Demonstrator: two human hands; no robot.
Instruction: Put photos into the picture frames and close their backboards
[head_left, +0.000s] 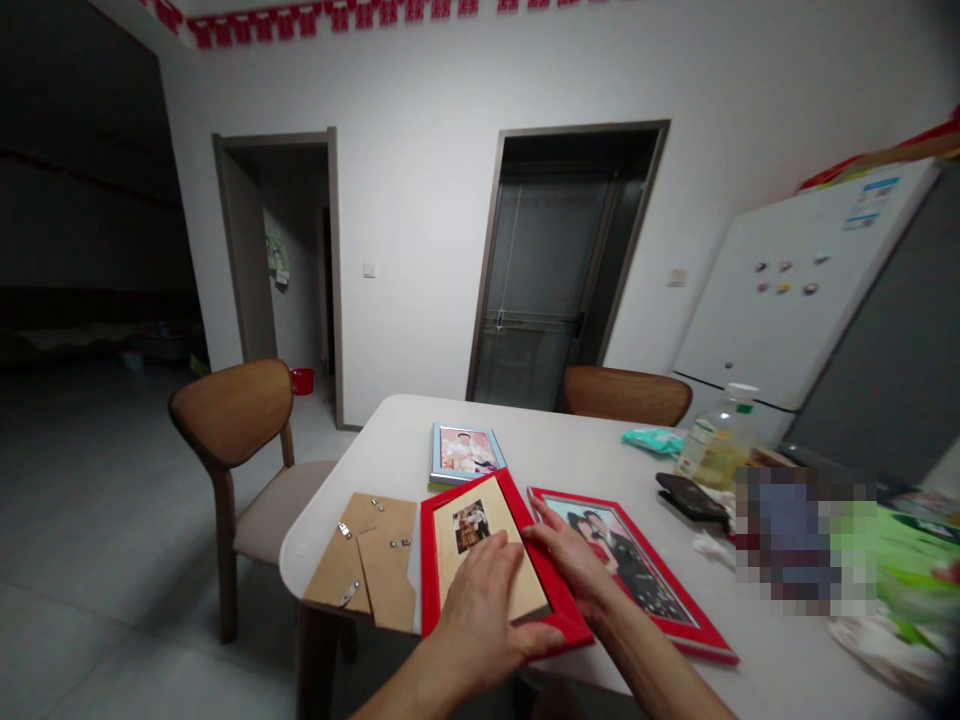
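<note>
A red photo frame (430, 535) is tilted at the table's near edge, with a cream sheet (491, 490) and a small dark photo (471, 525) inside its border. My left hand (487, 605) lies over the sheet, fingers stretched out, its thumb across the frame's lower side. At the frame's right side, my right hand (576, 568) grips the red border. Under my right forearm is a second red picture frame (701, 625) showing a couple. Brown backing boards (337, 560) with metal clips lie to the left. Behind is a light-blue picture frame (437, 455).
On the white table (397, 430), a bottle of yellowish liquid (716, 440), a black object (690, 497) and a teal packet (652, 441) stand right, near green plastic bags (907, 560). Wooden chairs (240, 410) stand left and behind. A white fridge (780, 300) is at right.
</note>
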